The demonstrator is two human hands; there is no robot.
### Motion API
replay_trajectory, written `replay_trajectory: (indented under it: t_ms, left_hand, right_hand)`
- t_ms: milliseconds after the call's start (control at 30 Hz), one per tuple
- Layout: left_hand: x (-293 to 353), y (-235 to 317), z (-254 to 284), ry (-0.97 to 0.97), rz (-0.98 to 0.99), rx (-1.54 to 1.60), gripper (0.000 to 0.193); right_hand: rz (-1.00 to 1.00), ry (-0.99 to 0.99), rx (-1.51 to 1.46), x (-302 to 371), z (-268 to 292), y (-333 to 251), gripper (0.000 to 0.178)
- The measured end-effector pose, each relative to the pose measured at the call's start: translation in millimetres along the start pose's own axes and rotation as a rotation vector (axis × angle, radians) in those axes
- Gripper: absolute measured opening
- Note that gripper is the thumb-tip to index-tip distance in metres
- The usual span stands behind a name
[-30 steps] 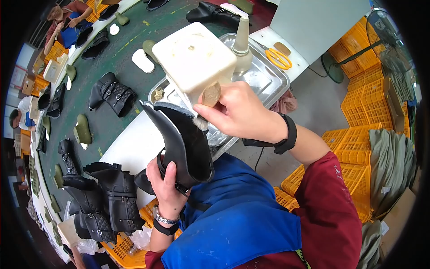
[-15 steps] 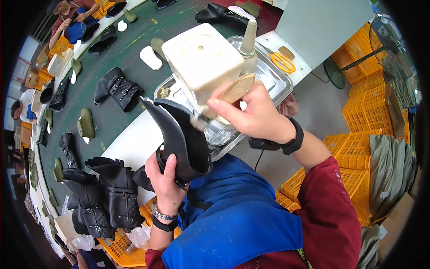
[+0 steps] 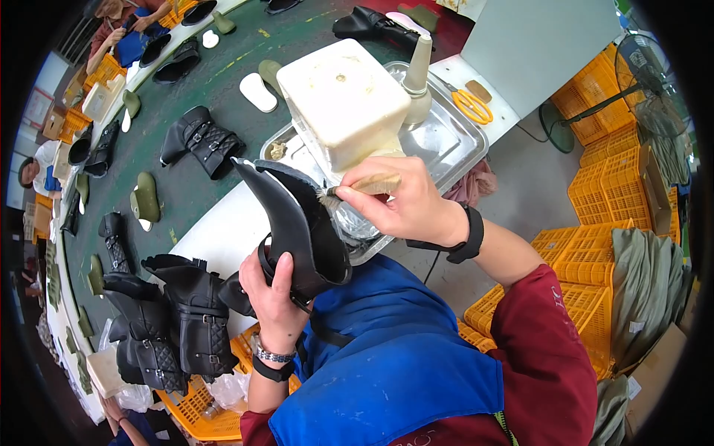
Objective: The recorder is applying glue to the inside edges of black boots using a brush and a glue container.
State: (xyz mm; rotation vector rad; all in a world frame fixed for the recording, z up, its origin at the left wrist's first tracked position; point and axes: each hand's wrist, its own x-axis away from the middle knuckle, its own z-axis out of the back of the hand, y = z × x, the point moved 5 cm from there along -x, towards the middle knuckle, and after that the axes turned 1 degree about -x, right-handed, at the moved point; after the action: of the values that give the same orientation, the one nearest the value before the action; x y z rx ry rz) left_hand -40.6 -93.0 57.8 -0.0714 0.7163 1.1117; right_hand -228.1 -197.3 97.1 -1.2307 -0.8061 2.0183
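A black boot upper [image 3: 286, 204] is gripped by my left hand [image 3: 274, 305], thumb on its outside and its wide opening facing up. My right hand [image 3: 409, 197] pinches the wooden handle of a glue brush [image 3: 375, 183]. The brush's pale bristles lie at the right edge of the opening, at or very near the rim. Just beyond stands a cream square container [image 3: 342, 93], tilted over a metal tray [image 3: 461, 141]. On the same tray is a grey bottle with a long nozzle [image 3: 419, 82].
Several black quilted boots [image 3: 197, 327] stand at the left, near an orange basket [image 3: 197, 412]. Another boot [image 3: 202, 141], a green last [image 3: 146, 199] and a white insole [image 3: 257, 92] lie on the green conveyor. Yellow-handled scissors [image 3: 470, 105] sit beside the tray. Orange crates [image 3: 595, 245] and a fan [image 3: 647, 82] are at right.
My right hand has brought the brush down and left, from above the tray to the boot's rim. My left hand keeps the boot nearly where it was.
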Motion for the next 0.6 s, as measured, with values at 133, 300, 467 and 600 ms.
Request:
replay_trajectory:
  t_ms: [133, 300, 467, 600]
  left_hand:
    - [-0.7, -5.2, 2.6, 0.021, 0.005, -0.058, 0.091]
    - [-0.8, -12.2, 6.3, 0.118, -0.006, -0.119, 0.091]
    - [0.9, -17.4, 3.4, 0.151, -0.020, -0.164, 0.090]
    - [2.0, -17.8, 3.3, 0.163, -0.034, -0.239, 0.088]
  right_hand:
    - [0.137, -0.014, 0.077, 2.6, -2.8, -11.6, 0.006]
    - [-0.014, -0.146, -0.122, 9.9, -11.4, -19.6, 0.006]
    - [-0.045, -0.206, -0.233, 9.9, -11.3, -25.1, 0.010]
    - [-0.172, -0.311, -0.310, 10.9, -13.9, -19.3, 0.010]
